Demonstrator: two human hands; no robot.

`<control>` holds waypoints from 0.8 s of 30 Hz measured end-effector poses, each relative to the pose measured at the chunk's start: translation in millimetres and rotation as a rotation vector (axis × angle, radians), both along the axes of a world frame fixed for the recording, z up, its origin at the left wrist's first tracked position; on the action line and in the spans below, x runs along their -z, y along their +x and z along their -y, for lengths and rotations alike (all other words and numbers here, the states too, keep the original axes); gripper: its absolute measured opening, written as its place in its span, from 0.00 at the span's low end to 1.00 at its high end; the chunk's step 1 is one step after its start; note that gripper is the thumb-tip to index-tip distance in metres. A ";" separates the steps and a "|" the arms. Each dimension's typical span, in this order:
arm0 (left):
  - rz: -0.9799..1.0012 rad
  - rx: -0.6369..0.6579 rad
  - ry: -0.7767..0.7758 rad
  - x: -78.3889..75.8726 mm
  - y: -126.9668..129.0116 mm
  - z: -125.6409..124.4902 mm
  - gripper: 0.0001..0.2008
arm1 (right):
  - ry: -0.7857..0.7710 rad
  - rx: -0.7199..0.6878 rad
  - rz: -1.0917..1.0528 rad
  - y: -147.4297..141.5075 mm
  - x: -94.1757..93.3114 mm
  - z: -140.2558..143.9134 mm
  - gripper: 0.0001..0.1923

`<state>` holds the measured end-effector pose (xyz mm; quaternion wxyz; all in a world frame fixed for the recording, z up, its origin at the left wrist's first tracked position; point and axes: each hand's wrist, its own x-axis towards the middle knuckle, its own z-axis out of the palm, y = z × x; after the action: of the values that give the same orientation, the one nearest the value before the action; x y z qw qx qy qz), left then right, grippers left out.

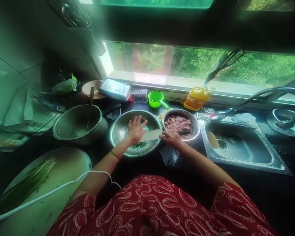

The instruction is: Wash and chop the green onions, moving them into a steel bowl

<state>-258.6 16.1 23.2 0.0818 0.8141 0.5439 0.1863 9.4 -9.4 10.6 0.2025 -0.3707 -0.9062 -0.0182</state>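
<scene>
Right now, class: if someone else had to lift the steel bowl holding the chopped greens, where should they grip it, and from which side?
Grip the steel bowl by its bare left rim, coming from the left. The left hand and cleaver cover the centre and right rim, and the meat bowl crowds that side.

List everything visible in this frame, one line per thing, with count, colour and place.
cleaver: 1, pale blade, dark handle, across the steel bowl
steel bowl: 1, silver, centre, holds chopped greens
meat bowl: 1, silver, right of it, pink mince
pot: 1, grey, left
cutting board: 1, white, lower left, with green stalks
cup: 1, green, by window
bottle: 1, yellow, windowsill
sink: 1, steel, right
left hand: flat on the blade
right hand: on the handle
</scene>
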 end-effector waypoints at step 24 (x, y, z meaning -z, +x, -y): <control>0.445 -0.386 -0.201 22.3 -39.5 14.2 0.24 | 0.259 0.204 -0.367 2.6 6.9 16.7 0.11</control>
<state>-298.2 1.9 0.9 0.2420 0.6228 0.6729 0.3175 12.0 -26.0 3.7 0.4067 -0.4283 -0.8023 -0.0868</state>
